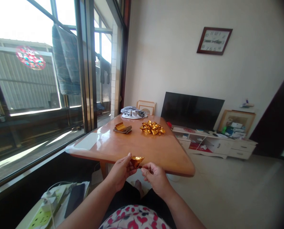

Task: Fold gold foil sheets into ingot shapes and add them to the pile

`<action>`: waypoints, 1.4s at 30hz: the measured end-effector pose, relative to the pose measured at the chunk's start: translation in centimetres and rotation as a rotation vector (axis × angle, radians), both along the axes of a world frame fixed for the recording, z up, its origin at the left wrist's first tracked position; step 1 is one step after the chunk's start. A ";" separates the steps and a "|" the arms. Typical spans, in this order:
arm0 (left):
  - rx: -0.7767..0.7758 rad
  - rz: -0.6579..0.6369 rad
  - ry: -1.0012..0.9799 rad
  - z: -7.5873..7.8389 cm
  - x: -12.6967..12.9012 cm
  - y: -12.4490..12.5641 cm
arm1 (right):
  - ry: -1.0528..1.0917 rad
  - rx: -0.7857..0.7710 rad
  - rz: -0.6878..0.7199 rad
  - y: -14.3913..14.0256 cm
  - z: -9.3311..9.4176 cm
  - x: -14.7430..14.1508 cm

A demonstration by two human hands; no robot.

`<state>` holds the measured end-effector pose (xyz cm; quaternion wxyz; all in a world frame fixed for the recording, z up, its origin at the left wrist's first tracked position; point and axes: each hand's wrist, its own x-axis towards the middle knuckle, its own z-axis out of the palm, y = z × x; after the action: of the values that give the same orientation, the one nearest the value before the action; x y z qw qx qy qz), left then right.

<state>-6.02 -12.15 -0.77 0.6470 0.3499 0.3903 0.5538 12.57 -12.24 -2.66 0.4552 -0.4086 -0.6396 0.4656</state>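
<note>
A shiny gold folded paper ingot [137, 161] is pinched in the fingers of my left hand [121, 171], just over the near edge of the wooden table [142, 146]. Close by on its right is my right hand [155, 176], thumb and fingers pressed together near the ingot's lower corner; whether they grip part of it is hidden. Farther back on the table lies a heap of similar gold folded pieces [152, 127]. To the left of that heap sits a stack of gold and brown paper sheets [122, 128].
Bundled cloth [134, 112] lies at the table's far end. A flat white sheet [86, 141] is at the left edge beside the window. Low on the left are a power strip [43, 218] and a dark phone [75, 198]. A television [191, 111] stands beyond the table.
</note>
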 end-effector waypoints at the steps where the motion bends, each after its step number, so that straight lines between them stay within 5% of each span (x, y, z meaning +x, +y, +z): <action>1: -0.008 -0.002 -0.002 0.0 0.1 0.0 | -0.014 0.018 -0.001 0.1 -0.2 0.0; 25: 0.148 -0.051 0.051 1.9 0.6 -1.2 | -0.124 0.308 -0.122 -1.2 0.8 -0.3; 34: 0.136 -0.085 0.116 1.6 0.6 -1.5 | -0.341 0.627 -0.186 -1.6 0.5 -0.6; 42: 0.116 0.044 0.185 2.1 1.6 -1.9 | -0.538 0.840 -0.298 -1.8 -0.1 -1.0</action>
<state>-4.46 -14.01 1.33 0.5743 0.4278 0.4232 0.5550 11.61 -13.99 -2.79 0.4608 -0.3827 -0.8004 -0.0227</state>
